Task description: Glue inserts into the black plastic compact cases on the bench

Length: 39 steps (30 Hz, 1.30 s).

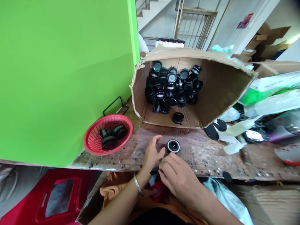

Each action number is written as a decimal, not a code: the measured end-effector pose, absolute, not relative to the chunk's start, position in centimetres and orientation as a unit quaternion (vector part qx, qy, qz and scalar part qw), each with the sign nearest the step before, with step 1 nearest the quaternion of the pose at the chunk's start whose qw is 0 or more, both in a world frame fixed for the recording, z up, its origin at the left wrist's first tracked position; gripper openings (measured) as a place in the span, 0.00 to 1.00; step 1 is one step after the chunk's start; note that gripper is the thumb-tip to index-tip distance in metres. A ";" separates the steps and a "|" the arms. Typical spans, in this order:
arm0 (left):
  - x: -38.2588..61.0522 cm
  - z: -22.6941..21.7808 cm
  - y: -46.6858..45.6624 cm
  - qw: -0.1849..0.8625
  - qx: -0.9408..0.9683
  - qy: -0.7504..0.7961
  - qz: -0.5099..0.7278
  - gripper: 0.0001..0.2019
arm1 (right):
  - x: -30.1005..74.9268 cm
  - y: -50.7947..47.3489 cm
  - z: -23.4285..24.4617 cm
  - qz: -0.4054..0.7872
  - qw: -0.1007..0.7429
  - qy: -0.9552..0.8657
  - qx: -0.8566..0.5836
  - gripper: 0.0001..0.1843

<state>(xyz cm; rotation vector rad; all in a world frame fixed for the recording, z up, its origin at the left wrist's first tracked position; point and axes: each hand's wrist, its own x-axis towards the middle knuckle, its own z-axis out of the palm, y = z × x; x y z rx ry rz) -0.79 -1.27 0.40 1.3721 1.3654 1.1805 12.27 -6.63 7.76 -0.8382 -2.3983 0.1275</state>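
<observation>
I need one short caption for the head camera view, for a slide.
Two hands, left hand and right hand, meet at a round black part on a workbench, between a red basket and a cardboard box.

Both hands meet at the worktop [206, 156] edge, the left hand [152, 156] and right hand [178, 176] fingering a small dark part beside a round black cap [173, 146], near a red basket [93, 140] and a tipped cardboard box [217, 90] of caps.

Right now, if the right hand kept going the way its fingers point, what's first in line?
The right hand points up-left at a small dark part pinched between it and the left hand. It seems to touch that already; the left hand's fingers come next. Depth is unclear.
</observation>
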 end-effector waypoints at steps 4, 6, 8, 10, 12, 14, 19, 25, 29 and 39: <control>-0.6 0.2 -1.4 0.461 0.501 0.551 0.483 0.21 | 12.7 -7.2 7.5 0.022 0.295 -0.907 -0.300 0.09; -0.9 0.6 -1.4 0.486 0.468 0.550 0.492 0.20 | 13.0 -7.7 7.9 0.023 0.289 -0.912 -0.290 0.09; -1.3 1.0 -1.3 0.510 0.437 0.548 0.499 0.18 | 13.5 -8.5 8.4 0.055 0.301 -0.908 -0.287 0.08; -1.6 1.3 -1.3 0.527 0.413 0.545 0.504 0.18 | 14.2 -9.3 8.8 0.131 0.350 -0.878 -0.298 0.09; -1.2 1.4 -1.4 0.529 0.423 0.545 0.495 0.19 | 15.3 -9.6 8.7 0.246 0.401 -0.808 -0.355 0.09; -0.3 1.3 -1.6 0.486 0.494 0.550 0.466 0.25 | 16.7 -9.2 8.0 0.373 0.427 -0.687 -0.455 0.07; 1.9 0.9 -1.1 0.339 0.679 0.534 0.374 0.30 | 20.0 -6.4 5.0 0.565 0.477 -0.386 -0.551 0.14; 0.2 1.3 -0.1 0.476 0.706 0.421 0.312 0.29 | 21.4 -4.5 2.3 0.616 0.480 -0.304 -0.545 0.13; -0.5 1.1 -1.4 0.567 0.535 0.495 0.382 0.22 | 20.5 -3.7 1.2 0.608 0.485 -0.304 -0.550 0.10; 0.6 0.9 -2.1 0.689 0.338 0.512 0.387 0.11 | 19.0 -1.2 1.9 0.645 0.461 -0.281 -0.541 0.08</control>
